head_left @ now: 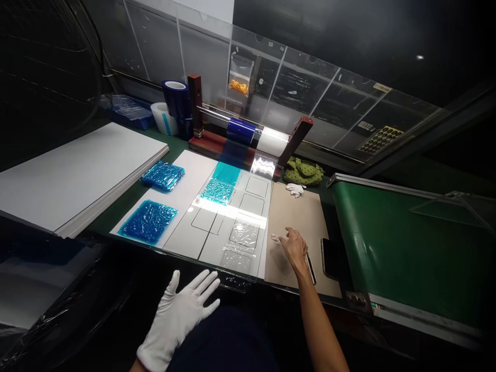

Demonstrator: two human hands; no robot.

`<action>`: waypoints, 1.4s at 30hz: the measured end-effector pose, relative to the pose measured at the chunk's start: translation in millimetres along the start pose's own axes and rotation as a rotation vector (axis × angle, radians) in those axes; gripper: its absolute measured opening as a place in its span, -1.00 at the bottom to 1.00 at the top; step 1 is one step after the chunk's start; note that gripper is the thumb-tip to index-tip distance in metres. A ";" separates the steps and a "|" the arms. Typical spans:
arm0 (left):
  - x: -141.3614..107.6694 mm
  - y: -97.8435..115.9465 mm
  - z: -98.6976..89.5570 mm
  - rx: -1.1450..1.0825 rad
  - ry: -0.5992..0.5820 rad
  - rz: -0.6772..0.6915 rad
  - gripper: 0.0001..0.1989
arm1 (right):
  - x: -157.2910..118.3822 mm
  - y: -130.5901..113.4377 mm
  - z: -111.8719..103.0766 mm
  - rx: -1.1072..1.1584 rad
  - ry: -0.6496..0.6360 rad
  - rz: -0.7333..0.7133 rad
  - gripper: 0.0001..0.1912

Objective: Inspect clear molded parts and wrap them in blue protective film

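A clear, round-cornered plastic film (282, 264) lies by the bare right hand (294, 249).

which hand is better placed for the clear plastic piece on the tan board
Right, probably. The bare right hand is already over the flat tan board, its fingers beside the clear rounded plastic piece. The white-gloved left hand hangs farther off, beyond the board's near side.
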State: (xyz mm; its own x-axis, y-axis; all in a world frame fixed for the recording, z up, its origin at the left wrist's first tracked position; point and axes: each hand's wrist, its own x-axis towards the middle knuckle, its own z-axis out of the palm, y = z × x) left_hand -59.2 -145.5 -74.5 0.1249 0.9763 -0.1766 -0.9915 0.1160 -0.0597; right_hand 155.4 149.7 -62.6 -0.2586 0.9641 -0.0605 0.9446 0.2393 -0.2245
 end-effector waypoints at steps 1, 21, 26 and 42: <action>-0.3 0.8 0.4 0.022 -0.012 -0.007 -0.16 | 0.9 1.6 2.6 0.019 -0.029 0.028 -0.57; 5.4 -24.5 101.8 2.072 0.050 0.436 0.39 | -189.5 -103.6 -101.1 1.399 -0.318 -0.051 -0.77; -25.4 -15.0 115.2 2.237 -0.097 0.597 0.15 | -213.0 -99.8 -91.1 1.344 -0.069 0.055 -0.67; -81.0 -3.5 132.2 2.887 0.019 0.310 -0.13 | -274.2 -171.8 -75.7 0.622 -0.093 -0.204 -0.65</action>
State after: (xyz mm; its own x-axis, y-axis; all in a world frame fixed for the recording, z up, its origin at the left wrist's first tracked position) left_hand -70.8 -200.9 69.8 0.0768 0.9966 0.0290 0.9530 -0.0820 0.2918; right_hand 79.3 -147.1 66.2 -0.4631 0.8856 -0.0350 0.5894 0.2782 -0.7584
